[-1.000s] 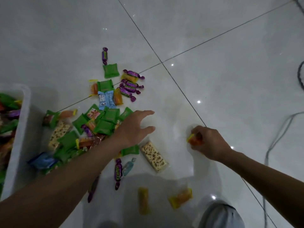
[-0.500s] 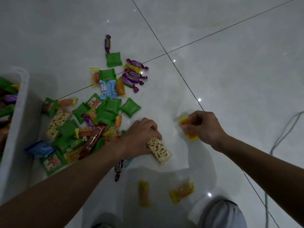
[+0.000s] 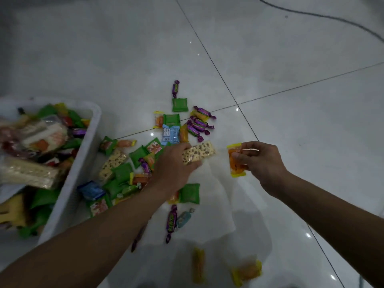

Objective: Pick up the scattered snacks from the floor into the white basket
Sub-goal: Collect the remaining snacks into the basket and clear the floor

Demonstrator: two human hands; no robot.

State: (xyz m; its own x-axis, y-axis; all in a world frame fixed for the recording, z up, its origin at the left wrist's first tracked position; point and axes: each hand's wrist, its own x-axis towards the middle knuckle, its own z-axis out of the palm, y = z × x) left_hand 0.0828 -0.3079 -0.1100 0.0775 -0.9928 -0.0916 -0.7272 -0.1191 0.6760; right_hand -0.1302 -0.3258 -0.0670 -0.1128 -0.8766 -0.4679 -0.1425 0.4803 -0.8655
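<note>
On my feed the left hand [image 3: 173,165] is curled round one end of a nut bar [image 3: 201,152]; the other end pokes out toward the right hand [image 3: 265,161]; I cannot tell whether the bar is clear of the floor [image 3: 291,121]. The right hand pinches an orange pack [image 3: 235,163] between thumb and fingers, the pack held upright; the hands are near each other but apart.

The basket [image 3: 92,125] sits at the left, heaped with snacks; just beside its right wall lies the pile [image 3: 122,173], mostly green packs, with a second bar [image 3: 113,163] in it. Beyond the left hand I see a blue pack [image 3: 170,134]; right of it, a cluster of purple candies [image 3: 199,123]; farthest out, a lone candy [image 3: 175,88] just above a green pack [image 3: 180,104].

Nearer me, under the left forearm, lie a green pouch [image 3: 189,193] and a purple sweet [image 3: 171,223]; lower down, two yellow packs [image 3: 198,265] lie apart from each other. A cable [image 3: 322,16] crosses the top right corner.
</note>
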